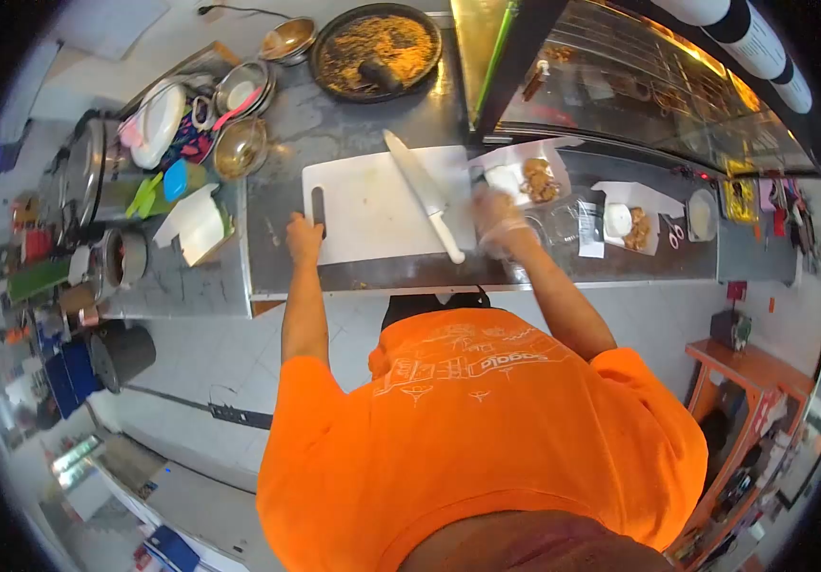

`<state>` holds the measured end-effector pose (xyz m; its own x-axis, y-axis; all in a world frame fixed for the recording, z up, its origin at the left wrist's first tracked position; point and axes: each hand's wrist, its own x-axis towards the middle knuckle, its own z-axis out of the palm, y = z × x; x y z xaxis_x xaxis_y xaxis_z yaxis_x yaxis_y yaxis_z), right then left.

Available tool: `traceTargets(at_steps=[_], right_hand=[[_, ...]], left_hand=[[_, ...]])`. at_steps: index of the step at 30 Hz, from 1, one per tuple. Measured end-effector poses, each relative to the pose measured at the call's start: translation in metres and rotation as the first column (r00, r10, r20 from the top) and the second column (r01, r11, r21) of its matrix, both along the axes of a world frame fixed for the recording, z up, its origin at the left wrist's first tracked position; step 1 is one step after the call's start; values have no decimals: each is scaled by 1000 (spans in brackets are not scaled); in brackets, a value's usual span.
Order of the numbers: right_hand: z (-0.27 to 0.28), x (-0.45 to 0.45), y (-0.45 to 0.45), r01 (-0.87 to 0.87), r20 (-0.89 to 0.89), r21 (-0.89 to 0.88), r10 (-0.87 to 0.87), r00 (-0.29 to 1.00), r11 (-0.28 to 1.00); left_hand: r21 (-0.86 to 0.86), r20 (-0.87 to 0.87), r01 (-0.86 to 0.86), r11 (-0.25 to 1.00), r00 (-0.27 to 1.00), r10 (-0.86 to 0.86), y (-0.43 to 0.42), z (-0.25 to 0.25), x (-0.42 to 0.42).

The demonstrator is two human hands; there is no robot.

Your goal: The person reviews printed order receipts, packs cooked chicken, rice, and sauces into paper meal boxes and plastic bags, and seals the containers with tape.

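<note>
A white cutting board (372, 214) lies on the dark counter, with a large knife (415, 176) resting across it, its white handle toward me. My left hand (305, 236) is closed on the board's left edge beside the dark handle slot. My right hand (504, 221), apparently in a clear plastic glove, is smeared by motion at the board's right edge. Whether it holds anything is not visible. Just beyond it stands an open white takeout box (536, 179) with browned food pieces. Near that hand lies a clear plastic container (555, 221).
Another open box (637, 221) with food and a white cup stands at right, near scissors (674, 234). A glass display case (639, 86) rises behind. A round black pan (377, 52) of shredded food sits at the back. Metal bowls (241, 148) crowd the left.
</note>
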<state>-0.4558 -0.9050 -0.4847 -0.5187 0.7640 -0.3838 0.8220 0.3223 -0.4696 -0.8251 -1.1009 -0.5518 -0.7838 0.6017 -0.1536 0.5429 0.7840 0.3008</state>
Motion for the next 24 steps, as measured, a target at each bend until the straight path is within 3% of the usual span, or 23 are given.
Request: traceTargets(at_steps=[1,2,3,4,5,7,8,9,10,11,13,15,17,18,21,23,24], right_hand=[[2,-12,-29,-649,308,285,574,759,705],[5,-26,-54,-160,-127,38,164,978,986],[-6,-34,-61,-113,-90,-19,111,990,993],[-29,-46,-63,-60,-51,-65,56,997,996],[-53,-58,-62,0,-10,-110,-1,1000,994],[-106,-60,-53,232,-137,-253,-272,952,939],[-84,-60,-53,247,-118,-240,-281,953,939],[-62,-59,-53,261,-99,-227,-289,952,938],[4,-57,-54,171,-3,-119,-172,985,978],[-22,-44,-44,-27,20,-23,27,999,999],[-15,-42,-34,-145,-1,32,145,989,989],[99,-52,-38,6,-120,-59,-13,993,998],[159,-74,-25,43,-280,23,-35,959,999],[172,-83,-21,62,-355,51,-40,934,997],[164,-116,10,201,-375,354,-58,925,913],[157,-149,17,27,-442,482,217,870,876],[159,-167,17,-47,-456,559,354,816,828]], left_hand=[[-15,1,30,999,1000,-30,-4,-3,-7],[-71,39,70,995,997,-67,-6,8,-9],[-121,80,115,986,991,-106,-2,22,-7],[-117,31,49,992,998,-46,-2,30,-4],[-20,-46,94,995,994,-95,-11,26,-13],[152,-210,216,965,961,-182,-34,-2,-31],[328,166,61,943,979,-120,-48,-8,-36],[426,525,-145,893,844,-113,-60,-10,-37],[461,575,-205,863,810,-115,-69,0,-31],[490,623,-266,830,773,-120,-77,18,-22],[519,644,-275,809,748,-159,-95,36,-23],[517,767,-499,696,630,-118,-95,75,-10],[522,829,-637,567,534,-164,-75,100,-14],[539,834,-668,513,510,-212,-63,106,-22],[549,828,-769,328,446,-339,8,159,-35],[709,702,-634,309,587,-404,59,174,-48],[747,664,-592,302,642,-384,92,155,-62]])
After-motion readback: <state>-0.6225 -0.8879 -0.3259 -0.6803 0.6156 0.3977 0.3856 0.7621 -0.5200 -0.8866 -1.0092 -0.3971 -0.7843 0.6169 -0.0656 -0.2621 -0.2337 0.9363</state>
